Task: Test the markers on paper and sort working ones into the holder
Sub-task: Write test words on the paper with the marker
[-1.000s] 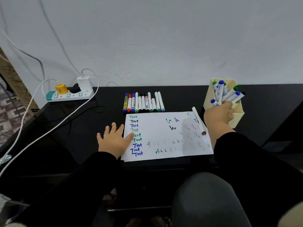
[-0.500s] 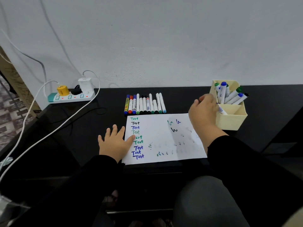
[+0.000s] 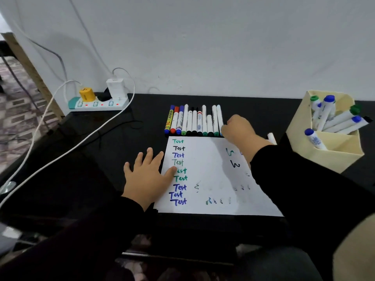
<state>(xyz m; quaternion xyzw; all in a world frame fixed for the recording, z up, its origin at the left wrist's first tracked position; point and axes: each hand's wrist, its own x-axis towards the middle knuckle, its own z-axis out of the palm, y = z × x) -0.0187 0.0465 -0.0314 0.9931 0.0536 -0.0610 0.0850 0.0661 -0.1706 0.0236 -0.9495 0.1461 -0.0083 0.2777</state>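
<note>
Left hand (image 3: 148, 175) flat, fingers spread, pinning paper (image 3: 205, 175). Right hand (image 3: 237, 128) curled at right end of marker row (image 3: 194, 122); grip unclear. Holder (image 3: 332, 157) far right.

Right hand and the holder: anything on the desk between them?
Head view: one white marker lies between the right hand and the holder, partly hidden behind the sleeve. Otherwise bare black desk.
</note>
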